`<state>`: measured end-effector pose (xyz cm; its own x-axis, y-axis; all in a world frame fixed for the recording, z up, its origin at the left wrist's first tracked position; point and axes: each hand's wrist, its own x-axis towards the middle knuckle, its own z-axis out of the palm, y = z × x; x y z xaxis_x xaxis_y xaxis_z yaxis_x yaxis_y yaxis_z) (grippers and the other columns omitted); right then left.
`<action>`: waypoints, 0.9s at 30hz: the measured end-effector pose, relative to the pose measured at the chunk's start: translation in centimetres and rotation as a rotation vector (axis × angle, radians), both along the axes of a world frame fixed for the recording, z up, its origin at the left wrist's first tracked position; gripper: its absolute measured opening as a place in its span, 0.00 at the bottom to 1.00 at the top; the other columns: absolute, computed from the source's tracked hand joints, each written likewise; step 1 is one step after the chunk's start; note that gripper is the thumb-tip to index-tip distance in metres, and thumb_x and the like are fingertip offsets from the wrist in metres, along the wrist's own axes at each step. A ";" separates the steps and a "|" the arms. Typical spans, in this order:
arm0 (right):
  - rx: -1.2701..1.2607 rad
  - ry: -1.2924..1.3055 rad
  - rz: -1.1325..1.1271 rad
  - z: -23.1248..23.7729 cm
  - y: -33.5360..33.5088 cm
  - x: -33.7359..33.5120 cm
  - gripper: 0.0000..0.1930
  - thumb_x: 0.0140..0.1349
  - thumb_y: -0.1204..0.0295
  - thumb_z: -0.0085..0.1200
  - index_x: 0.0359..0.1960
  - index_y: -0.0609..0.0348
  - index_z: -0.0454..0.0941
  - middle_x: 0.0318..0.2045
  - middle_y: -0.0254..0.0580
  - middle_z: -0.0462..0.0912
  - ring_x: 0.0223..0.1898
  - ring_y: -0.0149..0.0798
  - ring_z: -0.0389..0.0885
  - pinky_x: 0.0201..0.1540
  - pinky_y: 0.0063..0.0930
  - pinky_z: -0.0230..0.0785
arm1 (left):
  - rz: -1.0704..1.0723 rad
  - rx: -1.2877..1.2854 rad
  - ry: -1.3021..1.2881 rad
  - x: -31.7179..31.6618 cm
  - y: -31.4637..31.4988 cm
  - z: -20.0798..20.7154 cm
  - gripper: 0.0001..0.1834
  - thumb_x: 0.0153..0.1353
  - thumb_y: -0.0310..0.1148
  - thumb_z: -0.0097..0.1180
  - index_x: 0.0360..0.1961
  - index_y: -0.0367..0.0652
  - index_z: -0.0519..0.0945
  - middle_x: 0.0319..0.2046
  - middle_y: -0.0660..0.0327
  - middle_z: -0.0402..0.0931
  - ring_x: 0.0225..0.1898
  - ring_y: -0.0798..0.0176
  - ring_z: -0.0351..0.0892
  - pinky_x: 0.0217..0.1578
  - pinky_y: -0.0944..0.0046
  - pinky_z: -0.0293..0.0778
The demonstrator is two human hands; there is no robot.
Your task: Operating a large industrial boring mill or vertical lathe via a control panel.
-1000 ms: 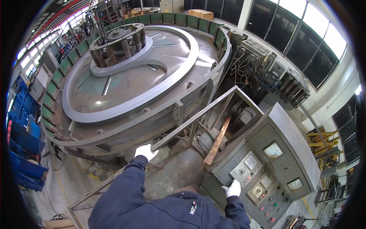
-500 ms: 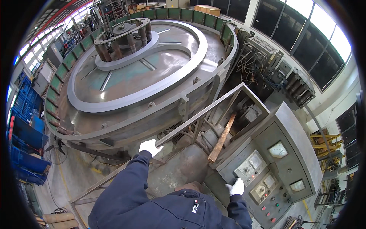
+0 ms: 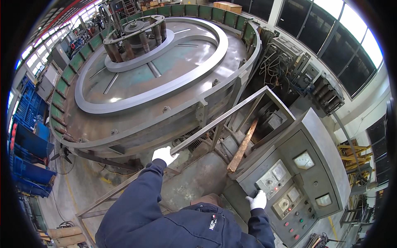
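Observation:
My left hand (image 3: 164, 156), in a white glove, is closed around the top bar of a metal railing (image 3: 198, 135). My right hand (image 3: 258, 200), also gloved, rests at the left side of a grey control cabinet (image 3: 300, 175), below a small dial panel (image 3: 273, 177). Its thumb stands apart from the fingers, and I see nothing held in it. Beyond the railing lies a big round turntable (image 3: 136, 89) with a large pale metal ring (image 3: 124, 108) on it. A smaller ring (image 3: 159, 48) surrounds a roller assembly (image 3: 134, 31).
A wooden plank (image 3: 244, 144) leans inside the railing beside the cabinet. Cables (image 3: 273, 74) and machinery stand at the right, under dark windows. Blue metal bins (image 3: 31, 165) are at the far left. Red and green buttons (image 3: 296, 225) line the cabinet's lower part.
The turntable surface has turned clockwise; its near slots have shifted left. My left hand stays on the rail and my right by the cabinet. The view has shifted slightly.

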<state>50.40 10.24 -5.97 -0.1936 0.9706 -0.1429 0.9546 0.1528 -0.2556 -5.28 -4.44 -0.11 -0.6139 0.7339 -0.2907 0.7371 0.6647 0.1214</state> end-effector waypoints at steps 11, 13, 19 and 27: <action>0.001 0.011 -0.005 0.3 -0.1 -0.2 0.42 0.38 0.56 0.89 0.53 0.63 0.79 0.47 0.59 0.84 0.50 0.61 0.85 0.55 0.50 0.79 | 0.003 0.007 -0.010 -0.2 -0.1 -0.2 0.37 0.66 0.70 0.58 0.51 0.43 0.86 0.44 0.48 0.90 0.48 0.43 0.90 0.52 0.46 0.84; -0.006 0.022 -0.005 0.6 -0.2 -0.4 0.42 0.38 0.56 0.89 0.53 0.63 0.79 0.47 0.59 0.84 0.51 0.61 0.85 0.55 0.50 0.79 | 0.020 0.006 -0.031 -0.3 -0.2 -0.2 0.38 0.65 0.71 0.59 0.50 0.43 0.86 0.45 0.47 0.90 0.49 0.42 0.90 0.53 0.46 0.83; 0.021 0.019 0.009 0.1 -0.1 0.0 0.41 0.38 0.56 0.88 0.52 0.61 0.78 0.46 0.57 0.83 0.49 0.62 0.84 0.53 0.52 0.78 | 0.015 0.019 -0.015 -0.1 -0.1 -0.1 0.38 0.65 0.71 0.59 0.50 0.43 0.86 0.45 0.47 0.90 0.49 0.43 0.90 0.52 0.46 0.83; -0.001 0.007 0.011 0.0 0.0 0.1 0.42 0.39 0.55 0.88 0.52 0.61 0.77 0.46 0.58 0.83 0.49 0.62 0.84 0.53 0.52 0.78 | 0.001 0.019 0.000 -0.3 -0.2 -0.5 0.38 0.66 0.70 0.58 0.51 0.43 0.86 0.43 0.48 0.90 0.47 0.43 0.90 0.51 0.46 0.84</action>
